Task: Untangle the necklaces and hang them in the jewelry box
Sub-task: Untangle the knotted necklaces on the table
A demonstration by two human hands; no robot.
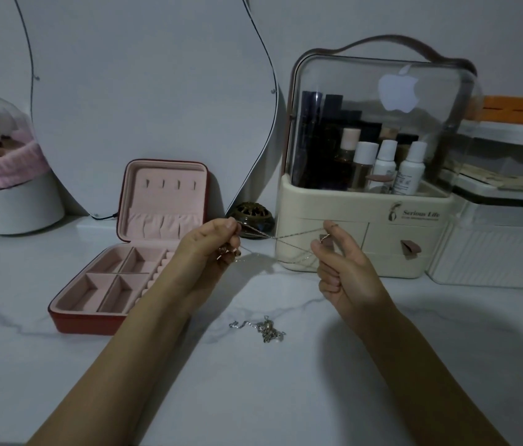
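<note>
One small heap of silver chain (265, 327) lies knotted on the white marble-look tabletop (286, 397) nearest you, untouched. Above it, your left hand (212, 244) and right hand (339, 262) each pinch an end of the thin crossed chains (281, 237) stretched between them. Pull harder and you'll likely tighten that crossing or snap a link. Far left, the red jewelry box with pink lining (131, 268) stands open, hooks bare.

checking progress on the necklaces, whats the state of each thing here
jewelry box: open, lid upright, hooks bare
held necklace: stretched between both hands, strands crossing
left hand: pinching the chain
right hand: pinching the chain
second necklace: bunched on the table
cosmetic organizer: cover and drawers closed
</note>
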